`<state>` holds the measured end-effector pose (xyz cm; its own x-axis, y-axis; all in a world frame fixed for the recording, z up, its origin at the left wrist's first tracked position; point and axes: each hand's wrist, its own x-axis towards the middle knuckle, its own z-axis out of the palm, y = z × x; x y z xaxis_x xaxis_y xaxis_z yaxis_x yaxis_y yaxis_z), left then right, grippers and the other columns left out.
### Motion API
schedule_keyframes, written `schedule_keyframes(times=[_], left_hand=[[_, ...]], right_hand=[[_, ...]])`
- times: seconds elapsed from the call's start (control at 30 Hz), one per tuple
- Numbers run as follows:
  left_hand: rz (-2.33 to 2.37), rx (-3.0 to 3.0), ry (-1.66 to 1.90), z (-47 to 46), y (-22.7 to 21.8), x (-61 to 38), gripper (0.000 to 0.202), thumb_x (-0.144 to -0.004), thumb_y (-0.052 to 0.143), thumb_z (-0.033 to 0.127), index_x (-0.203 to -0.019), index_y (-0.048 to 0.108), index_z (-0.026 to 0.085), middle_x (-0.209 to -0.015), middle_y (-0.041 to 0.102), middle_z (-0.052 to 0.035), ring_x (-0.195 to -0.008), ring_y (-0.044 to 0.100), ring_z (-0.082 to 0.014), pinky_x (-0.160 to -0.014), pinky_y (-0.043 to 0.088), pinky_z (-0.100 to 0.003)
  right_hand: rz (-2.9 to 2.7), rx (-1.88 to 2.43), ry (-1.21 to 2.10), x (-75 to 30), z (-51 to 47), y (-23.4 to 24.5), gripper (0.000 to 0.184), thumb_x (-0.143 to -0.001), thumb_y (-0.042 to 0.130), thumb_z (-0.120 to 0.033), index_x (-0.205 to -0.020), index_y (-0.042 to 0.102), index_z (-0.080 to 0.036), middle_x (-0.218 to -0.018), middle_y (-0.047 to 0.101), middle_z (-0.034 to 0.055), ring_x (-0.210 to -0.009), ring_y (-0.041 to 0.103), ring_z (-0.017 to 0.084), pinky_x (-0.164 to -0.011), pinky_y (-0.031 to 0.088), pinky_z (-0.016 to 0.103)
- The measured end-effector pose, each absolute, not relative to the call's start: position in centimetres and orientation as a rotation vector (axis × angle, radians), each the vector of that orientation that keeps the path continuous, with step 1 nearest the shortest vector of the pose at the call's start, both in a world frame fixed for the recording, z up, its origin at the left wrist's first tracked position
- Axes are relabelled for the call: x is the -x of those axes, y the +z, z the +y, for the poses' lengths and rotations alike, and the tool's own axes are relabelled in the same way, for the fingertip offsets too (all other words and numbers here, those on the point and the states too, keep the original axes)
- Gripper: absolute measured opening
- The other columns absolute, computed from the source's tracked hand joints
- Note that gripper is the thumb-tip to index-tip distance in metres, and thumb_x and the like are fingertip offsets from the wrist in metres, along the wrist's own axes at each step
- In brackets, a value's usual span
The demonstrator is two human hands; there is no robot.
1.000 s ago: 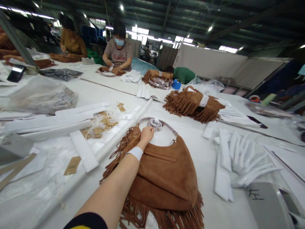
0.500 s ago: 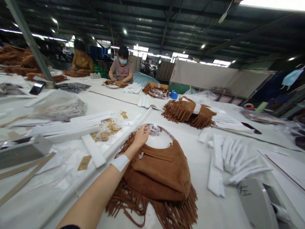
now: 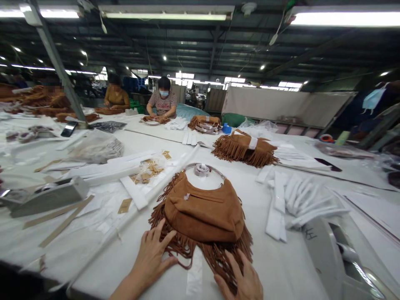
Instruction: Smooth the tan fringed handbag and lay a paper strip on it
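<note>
A brown suede handbag (image 3: 203, 212) with long fringe lies flat on the white table before me. Its strap arches away at the top, with a wrapped roll (image 3: 201, 169) inside the loop. My left hand (image 3: 153, 252) is open at the lower left fringe, fingers spread, fingertips at the strands. Over the lower right fringe (image 3: 218, 258) my right hand (image 3: 242, 277) is also open, its fingers apart and touching the strands. A white strip (image 3: 195, 275) shows between the hands, under the fringe.
Tape dispensers (image 3: 339, 258) stand right and left. White padded strips (image 3: 300, 196) lie at right, brown tags (image 3: 150, 171) at left. A bundled fringed bag (image 3: 246, 148) sits farther back. Across the table a person in a striped shirt (image 3: 162, 103) handles brown pieces.
My left hand has left the strap roll and come down to the lower left fringe. My right hand has entered at the lower right. The view has tilted up.
</note>
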<state>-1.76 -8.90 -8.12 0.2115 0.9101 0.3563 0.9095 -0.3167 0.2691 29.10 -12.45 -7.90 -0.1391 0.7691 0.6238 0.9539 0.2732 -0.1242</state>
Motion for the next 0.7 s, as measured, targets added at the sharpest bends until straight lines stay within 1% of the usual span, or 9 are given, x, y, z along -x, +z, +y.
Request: schedule_keyframes(times=[0.03,0.1,0.17,0.23,0.33,0.4,0.5,0.6,0.7], left_hand=[[1.869,-2.446,0.693,-8.5,-7.9,1.5,0.049,-0.080,0.065,0.046,-0.127,0.052,0.038,-0.145,0.036,-0.0107,-0.118,0.046,-0.0331,-0.094,0.040,-0.053],[1.869,-2.441,0.660,-7.6,-7.8,1.1,0.026,-0.086,0.058,0.038,-0.111,0.061,0.033,-0.127,0.051,-0.0091,-0.107,0.052,-0.0290,-0.087,0.044,-0.047],[1.787,-2.452,0.633,-6.7,-8.2,0.8,0.015,-0.090,0.050,0.030,-0.096,0.063,0.026,-0.107,0.057,-0.0072,-0.095,0.056,-0.0238,-0.080,0.047,-0.038],[1.725,-2.463,0.606,-6.2,-9.0,0.5,0.016,-0.091,0.045,0.022,-0.089,0.060,0.022,-0.094,0.058,-0.0052,-0.084,0.059,-0.0193,-0.073,0.048,-0.030],[1.722,-2.423,0.607,-6.4,-9.7,0.8,0.017,-0.091,0.042,0.018,-0.088,0.058,0.022,-0.089,0.059,-0.0028,-0.077,0.061,-0.0161,-0.066,0.047,-0.025],[1.705,-2.360,0.669,-7.1,-9.6,1.4,0.018,-0.092,0.041,0.021,-0.087,0.058,0.023,-0.088,0.059,-0.0013,-0.076,0.062,-0.0146,-0.065,0.047,-0.023],[1.692,-2.254,0.819,-8.6,-9.0,2.9,0.023,-0.094,0.040,0.026,-0.084,0.060,0.025,-0.085,0.059,0.0006,-0.074,0.062,-0.0122,-0.067,0.049,-0.020],[1.716,-2.174,0.929,-9.9,-8.7,4.2,0.026,-0.095,0.041,0.032,-0.083,0.064,0.027,-0.081,0.059,0.0012,-0.070,0.062,-0.0118,-0.069,0.050,-0.020],[1.751,-2.121,0.979,-10.7,-9.0,4.8,0.030,-0.096,0.040,0.037,-0.085,0.065,0.026,-0.081,0.060,0.0006,-0.074,0.064,-0.0126,-0.072,0.052,-0.021]], right_hand=[[-1.986,1.591,-0.438,-29.3,-11.9,-8.4,0.052,-0.089,0.043,-0.064,-0.121,0.061,-0.027,-0.126,0.058,0.0148,-0.107,0.060,0.032,-0.078,0.054,0.047],[-1.984,1.666,-0.440,-29.6,-11.0,-9.4,0.047,-0.093,0.035,-0.061,-0.115,0.065,-0.032,-0.122,0.061,0.0119,-0.104,0.060,0.032,-0.076,0.053,0.049],[-1.971,1.623,-0.395,-30.0,-10.4,-10.1,0.045,-0.095,0.033,-0.057,-0.106,0.069,-0.033,-0.113,0.066,0.0098,-0.099,0.062,0.029,-0.074,0.054,0.047],[-1.956,1.494,-0.313,-30.7,-9.7,-10.4,0.045,-0.097,0.033,-0.051,-0.100,0.072,-0.029,-0.105,0.067,0.0105,-0.093,0.064,0.026,-0.073,0.055,0.041],[-1.906,1.348,-0.202,-32.2,-8.8,-10.4,0.046,-0.099,0.032,-0.045,-0.095,0.072,-0.023,-0.094,0.067,0.0112,-0.088,0.065,0.023,-0.075,0.057,0.037],[-1.865,1.343,-0.166,-33.1,-8.5,-10.3,0.044,-0.098,0.034,-0.045,-0.095,0.072,-0.023,-0.091,0.067,0.0108,-0.088,0.065,0.023,-0.078,0.058,0.038],[-1.867,1.342,-0.167,-34.3,-8.5,-10.5,0.043,-0.097,0.037,-0.047,-0.095,0.072,-0.024,-0.092,0.067,0.0106,-0.089,0.065,0.024,-0.079,0.059,0.039],[-1.958,1.283,-0.200,-35.0,-8.7,-10.6,0.038,-0.096,0.041,-0.046,-0.098,0.073,-0.024,-0.096,0.068,0.0112,-0.090,0.066,0.024,-0.077,0.061,0.039],[-2.024,1.259,-0.195,-35.2,-8.7,-10.7,0.034,-0.096,0.044,-0.042,-0.102,0.072,-0.023,-0.098,0.068,0.0121,-0.091,0.067,0.024,-0.077,0.062,0.039]])
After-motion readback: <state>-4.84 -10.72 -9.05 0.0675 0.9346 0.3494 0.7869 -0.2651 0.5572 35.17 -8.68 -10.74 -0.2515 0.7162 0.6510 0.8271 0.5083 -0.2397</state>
